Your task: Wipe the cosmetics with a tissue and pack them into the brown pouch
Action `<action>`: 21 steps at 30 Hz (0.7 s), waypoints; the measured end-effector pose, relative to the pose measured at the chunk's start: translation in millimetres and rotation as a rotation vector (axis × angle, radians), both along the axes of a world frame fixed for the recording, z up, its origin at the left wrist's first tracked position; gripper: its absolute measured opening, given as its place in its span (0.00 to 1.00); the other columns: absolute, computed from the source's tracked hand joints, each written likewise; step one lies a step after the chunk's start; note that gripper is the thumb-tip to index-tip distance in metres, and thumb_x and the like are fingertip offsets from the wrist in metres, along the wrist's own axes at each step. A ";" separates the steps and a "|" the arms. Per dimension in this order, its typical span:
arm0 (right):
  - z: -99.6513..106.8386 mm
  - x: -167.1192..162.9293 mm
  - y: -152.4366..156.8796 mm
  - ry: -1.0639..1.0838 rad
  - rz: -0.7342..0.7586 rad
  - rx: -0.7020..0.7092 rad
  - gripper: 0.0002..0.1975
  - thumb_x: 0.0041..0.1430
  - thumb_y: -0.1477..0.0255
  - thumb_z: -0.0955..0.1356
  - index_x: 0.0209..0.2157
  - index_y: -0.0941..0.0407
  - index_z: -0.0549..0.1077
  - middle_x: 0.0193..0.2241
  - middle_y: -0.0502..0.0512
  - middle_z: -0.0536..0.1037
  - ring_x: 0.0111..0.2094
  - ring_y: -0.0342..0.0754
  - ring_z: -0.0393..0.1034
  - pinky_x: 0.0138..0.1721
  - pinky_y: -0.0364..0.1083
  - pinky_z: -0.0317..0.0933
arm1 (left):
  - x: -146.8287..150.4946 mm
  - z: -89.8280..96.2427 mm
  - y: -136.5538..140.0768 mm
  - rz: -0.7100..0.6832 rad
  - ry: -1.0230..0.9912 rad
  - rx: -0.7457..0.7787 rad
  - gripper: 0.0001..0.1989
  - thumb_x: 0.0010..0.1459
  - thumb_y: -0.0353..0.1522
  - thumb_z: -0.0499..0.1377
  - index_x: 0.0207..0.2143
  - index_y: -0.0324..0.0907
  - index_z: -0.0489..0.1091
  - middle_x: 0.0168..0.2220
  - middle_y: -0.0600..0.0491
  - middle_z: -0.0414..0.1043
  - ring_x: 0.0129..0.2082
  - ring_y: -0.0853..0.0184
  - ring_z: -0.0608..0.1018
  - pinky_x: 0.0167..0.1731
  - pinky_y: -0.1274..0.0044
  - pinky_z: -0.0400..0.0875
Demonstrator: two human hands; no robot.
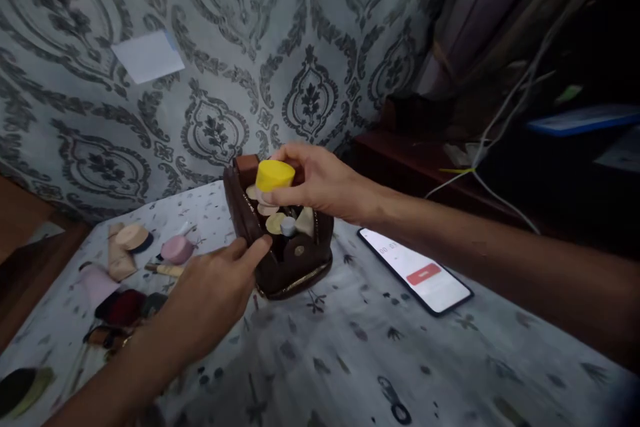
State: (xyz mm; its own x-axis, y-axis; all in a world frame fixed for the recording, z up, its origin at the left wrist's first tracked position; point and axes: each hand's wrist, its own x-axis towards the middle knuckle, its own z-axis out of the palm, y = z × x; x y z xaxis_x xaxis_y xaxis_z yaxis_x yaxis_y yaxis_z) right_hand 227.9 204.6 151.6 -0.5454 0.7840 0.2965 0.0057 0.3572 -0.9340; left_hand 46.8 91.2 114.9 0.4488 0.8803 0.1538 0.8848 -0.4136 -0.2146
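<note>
A brown zippered makeup bag (305, 277) stands unzipped on the cloth, with several pale round items and a small grey-capped container (288, 226) inside. Over its far part, my right hand (313, 177) pinches a yellow rounded piece (274, 175) between thumb and fingers; whether it is a cap or a sponge I cannot tell. My left hand (220, 290) is at the bag's near left edge, its thumb and index finger closed on the rim. The other left fingers are partly hidden.
Several cosmetics lie at the left, among them a pink round puff (177, 249), a cream-topped jar (134, 238) and a dark red item (126, 307). A lit phone (417, 273) lies right of the bag. Behind is a patterned wall (270, 60); white cables (505, 120) hang at right.
</note>
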 end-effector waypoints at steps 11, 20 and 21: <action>-7.2 -18.8 34.3 -0.672 0.240 0.222 0.11 0.43 0.79 0.76 0.23 0.56 0.70 0.18 0.44 0.69 0.23 0.42 0.69 0.19 0.39 0.56 | -22.2 -49.5 0.4 -0.155 -0.209 0.161 0.25 0.62 0.25 0.46 0.62 0.42 0.58 0.26 0.57 0.60 0.20 0.73 0.68 0.19 0.82 0.62; -20.5 -39.9 33.3 -0.821 0.342 0.452 0.13 0.45 0.68 0.75 0.15 0.54 0.70 0.16 0.42 0.72 0.25 0.41 0.74 0.18 0.38 0.55 | -23.9 -50.7 2.1 -0.167 -0.206 0.174 0.27 0.61 0.24 0.46 0.62 0.44 0.58 0.27 0.57 0.58 0.19 0.73 0.65 0.18 0.82 0.61; -20.5 -42.0 31.1 -0.823 0.333 0.469 0.16 0.46 0.65 0.74 0.14 0.54 0.68 0.14 0.42 0.71 0.25 0.41 0.75 0.18 0.38 0.54 | -22.9 -50.7 2.2 -0.164 -0.200 0.189 0.26 0.61 0.24 0.46 0.62 0.44 0.58 0.27 0.57 0.58 0.19 0.73 0.65 0.18 0.82 0.61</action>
State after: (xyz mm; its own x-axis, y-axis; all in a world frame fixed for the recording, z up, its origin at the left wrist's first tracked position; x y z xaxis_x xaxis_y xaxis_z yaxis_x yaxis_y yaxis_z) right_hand 185.9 235.6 131.1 -0.8901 0.4547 -0.0316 0.4192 0.7894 -0.4486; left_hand 23.9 93.4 64.3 0.5265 0.7465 0.4068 0.8422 -0.5234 -0.1296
